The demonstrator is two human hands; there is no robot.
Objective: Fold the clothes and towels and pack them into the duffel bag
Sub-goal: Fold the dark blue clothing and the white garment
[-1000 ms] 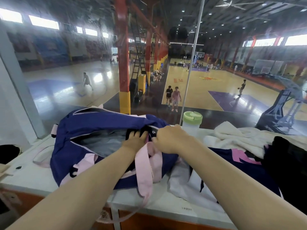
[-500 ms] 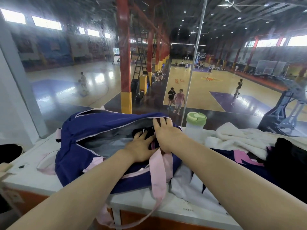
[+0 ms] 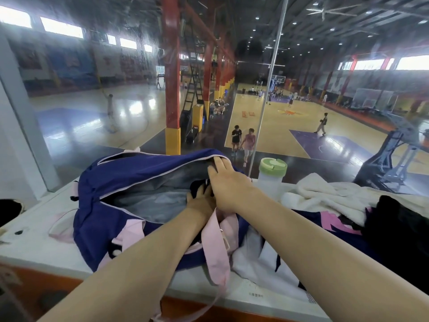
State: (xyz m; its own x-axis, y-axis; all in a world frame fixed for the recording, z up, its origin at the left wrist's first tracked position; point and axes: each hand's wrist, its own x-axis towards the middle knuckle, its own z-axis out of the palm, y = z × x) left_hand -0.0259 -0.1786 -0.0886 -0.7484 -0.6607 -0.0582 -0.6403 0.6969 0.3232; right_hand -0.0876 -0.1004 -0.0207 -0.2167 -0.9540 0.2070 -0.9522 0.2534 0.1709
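Note:
A navy duffel bag (image 3: 111, 217) with pink straps lies unzipped on the white counter (image 3: 34, 242), its grey lining showing. My left hand (image 3: 200, 201) is inside the opening, pressing on a dark folded garment (image 3: 197, 185) at the bag's right end. My right hand (image 3: 226, 182) reaches over it, fingers on the bag's far rim. To the right lie a white towel (image 3: 325, 196), a navy garment with pink lettering (image 3: 334, 224), a black garment (image 3: 399, 231) and a white cloth (image 3: 260, 259).
A translucent bottle with a green lid (image 3: 272, 175) stands behind the bag's right end, against the glass wall (image 3: 116, 112) that overlooks a basketball hall. The counter's front edge (image 3: 209, 296) runs close to me. A dark object (image 3: 9, 210) sits at the far left.
My right hand has opened and slid forward from the near edge of the bag to its far rim. My left hand has pushed deeper into the opening on the dark garment.

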